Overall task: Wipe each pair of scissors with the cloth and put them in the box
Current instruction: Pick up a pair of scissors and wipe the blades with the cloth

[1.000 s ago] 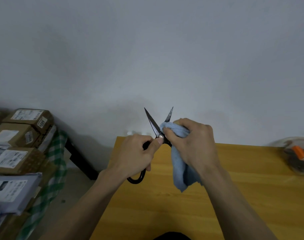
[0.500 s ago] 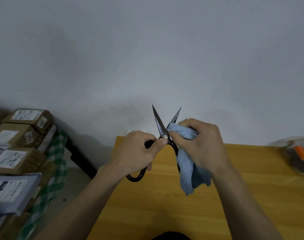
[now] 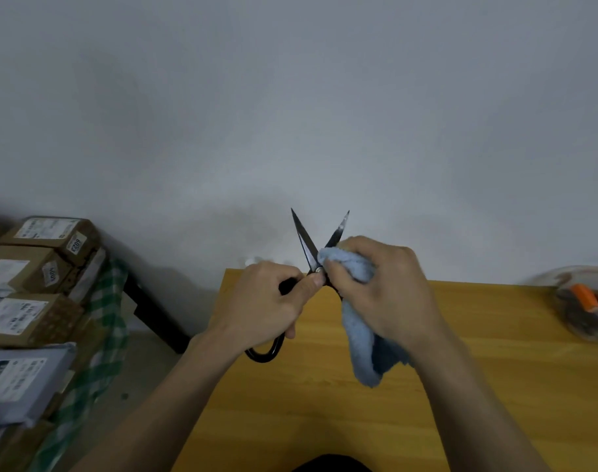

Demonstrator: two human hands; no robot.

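1. The left hand [image 3: 261, 303] grips the black handle of the scissors [image 3: 307, 248], with the fingers curled round it and the thumb pressed near the pivot screw.
2. The scissors are held in the air above the far left corner of the wooden table [image 3: 495, 386], between the two hands. The blades point up and away from the person, and they are spread apart in a V shape.
3. One black handle loop shows below the left hand, above the table surface.
4. The right hand [image 3: 384, 287] holds the light blue cloth [image 3: 362, 338]. Its fingers are curled round the upper part of the cloth and press it against the right blade, just beside the pivot.
5. The rest of the cloth hangs down from the right hand toward the table. I cannot tell if its lower end touches the table.
6. At the right edge of the table stands a clear container [image 3: 583, 304] with an orange-handled tool and some dark things inside; they are too blurred to name surely.
7. On the left, beside the table, cardboard parcels [image 3: 35, 270] with white labels are stacked on a green checked cloth [image 3: 103, 321].
8. Behind everything there is a plain grey-white wall [image 3: 290, 97].
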